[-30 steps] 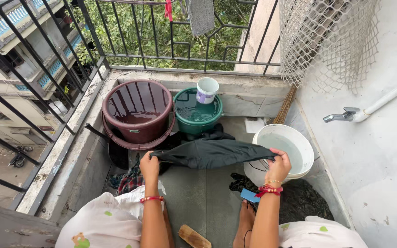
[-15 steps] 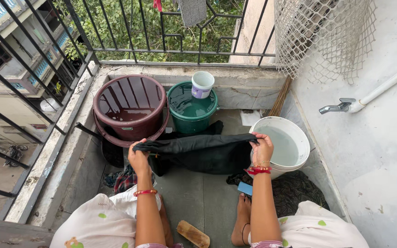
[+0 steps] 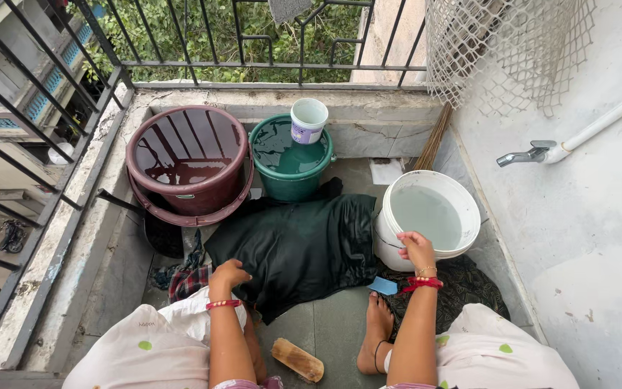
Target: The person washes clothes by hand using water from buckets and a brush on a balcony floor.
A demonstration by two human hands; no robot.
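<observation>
A grey tiled balcony floor (image 3: 325,324) is seen from above, closed in by a black railing (image 3: 181,43) at 12 and 9 o'clock and a pale wall with a tap (image 3: 523,153) at 3 o'clock. A maroon tub (image 3: 187,155) and a green bucket (image 3: 289,155) of water are set at 12 o'clock, with a small white mug (image 3: 307,119) on the bucket's rim. A white bucket (image 3: 430,216) of water stands at 2 o'clock. A dark green garment (image 3: 296,248) is spread flat on the floor at the centre. Its lower left edge is pinched by the left hand (image 3: 228,274), fingers curled. The right hand (image 3: 417,248) is loosely curled against the white bucket's near rim; whether anything is gripped cannot be told. A wooden paddle (image 3: 298,359) lies at 6 o'clock.
</observation>
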